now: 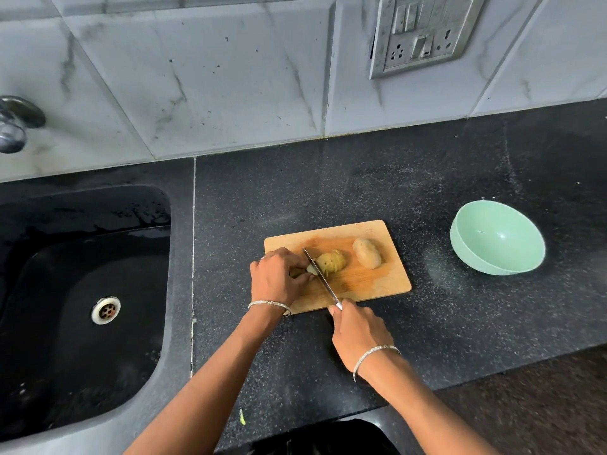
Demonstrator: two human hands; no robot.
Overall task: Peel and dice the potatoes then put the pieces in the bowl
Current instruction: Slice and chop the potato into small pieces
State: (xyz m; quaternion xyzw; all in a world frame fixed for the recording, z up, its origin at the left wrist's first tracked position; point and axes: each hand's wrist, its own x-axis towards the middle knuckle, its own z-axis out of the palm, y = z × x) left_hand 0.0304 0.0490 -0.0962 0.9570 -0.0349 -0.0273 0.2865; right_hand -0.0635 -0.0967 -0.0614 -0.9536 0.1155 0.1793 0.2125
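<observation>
On a wooden cutting board [374,284] lies a potato [331,262] cut partway into slices that still lean together. My left hand [277,279] grips its uncut left end with curled fingers. My right hand [358,333] holds the handle of a knife [320,275], whose blade stands across the potato just beside my left fingertips. A second, whole potato [367,253] rests on the board's right part. A pale green bowl [497,238] sits tilted on the counter to the right, and nothing shows inside it.
The black speckled counter [361,185] runs from a dark sink [82,290] with a metal drain on the left to its front edge near me. A tap [16,123] sticks out at far left. A switch-and-socket plate [423,34] hangs on the tiled wall.
</observation>
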